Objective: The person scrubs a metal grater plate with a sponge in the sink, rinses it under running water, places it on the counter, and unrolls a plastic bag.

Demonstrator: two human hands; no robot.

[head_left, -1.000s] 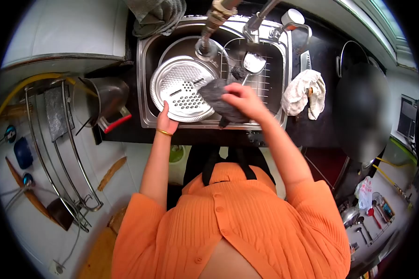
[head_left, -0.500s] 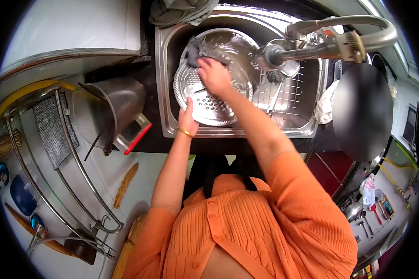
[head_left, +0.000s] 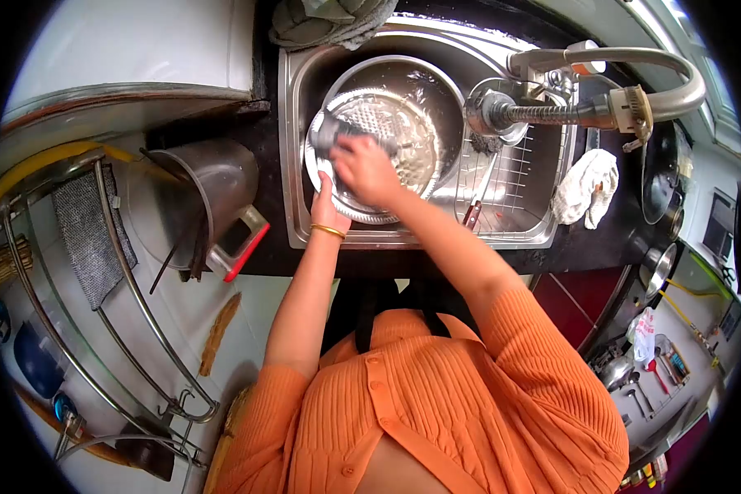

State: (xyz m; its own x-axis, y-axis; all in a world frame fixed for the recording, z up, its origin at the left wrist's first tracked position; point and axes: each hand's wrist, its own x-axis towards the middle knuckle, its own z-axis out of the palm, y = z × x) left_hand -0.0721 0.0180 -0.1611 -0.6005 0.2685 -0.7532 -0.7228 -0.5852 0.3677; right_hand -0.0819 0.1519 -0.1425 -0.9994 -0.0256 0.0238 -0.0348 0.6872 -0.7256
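My left hand point(head_left: 330, 207) grips the near-left rim of a round metal grater plate point(head_left: 375, 115), which lies tilted over a metal basin point(head_left: 445, 95) in the left side of the sink point(head_left: 292, 202). Pressed to the plate's surface is a dark grey cloth point(head_left: 331, 136), with the fingers of my right hand point(head_left: 366, 171) closed on it. Motion blurs the cloth and fingertips. Part of the plate is hidden under my right hand. Water stands or glistens in the basin.
The faucet head point(head_left: 494, 111) hangs over the sink's middle. Right of it are a wire rack point(head_left: 514, 177) and a wooden-handled utensil point(head_left: 473, 214). A white cloth point(head_left: 586, 188) lies right; a large pot point(head_left: 222, 177) stands left.
The faucet has swung right since the earliest frame. My right hand and the dark cloth moved left onto the plate, then down from its far side toward its near-left part.
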